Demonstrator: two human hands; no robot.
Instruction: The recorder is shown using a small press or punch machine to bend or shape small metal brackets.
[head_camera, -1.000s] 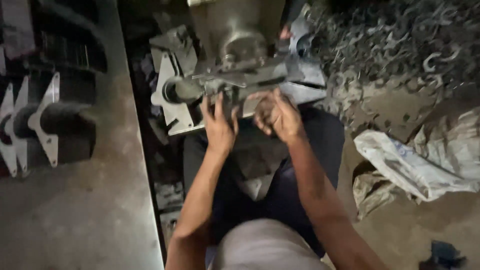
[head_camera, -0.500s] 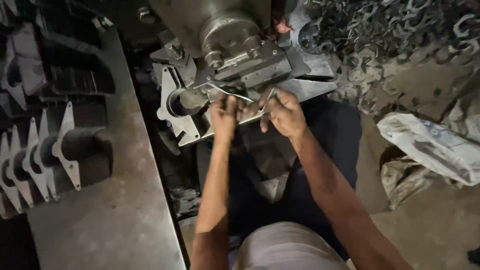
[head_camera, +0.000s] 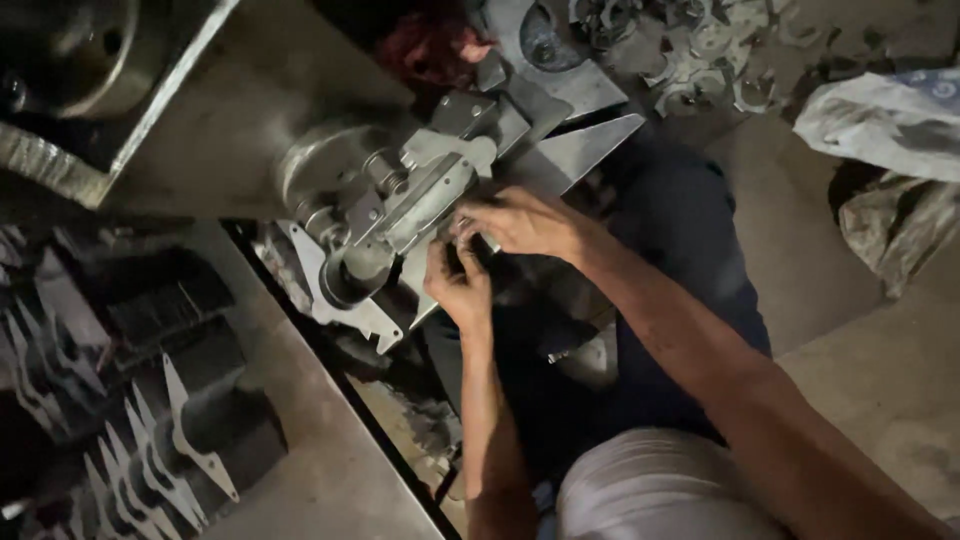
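A small metal part (head_camera: 478, 238) sits at the front of the grey machine head (head_camera: 400, 195), right where both hands meet, approx. centre of the view. The right hand (head_camera: 525, 220) lies over it from the right, fingers curled down and pinched at the part's edge; how much of it the fingers actually hold can't be told, since the part is mostly hidden and dim. The left hand (head_camera: 458, 285) comes up from below, fingers bent and closed in against the same spot, just under the machine's slanted plate (head_camera: 430, 195); whether it grips sth. or only presses isn't clear. Both hands touch or nearly touch each other. Left of the hands, a round dark spindle (head_camera: 350, 275) sticks out of the machine w/ a flat white shaped plate (head_camera: 345, 315) behind it. Further left and lower, rows of pointed flat metal blanks (head_camera: 165, 445) stand on a grey bench (head_camera: 320, 470). Top right, a heap of small curved metal pieces (head_camera: 700, 50) lies on the floor, w/ a crumpled pale sack (head_camera: 880, 110) beside it. A red rag (head_camera: 435, 45) sits atop the machine.
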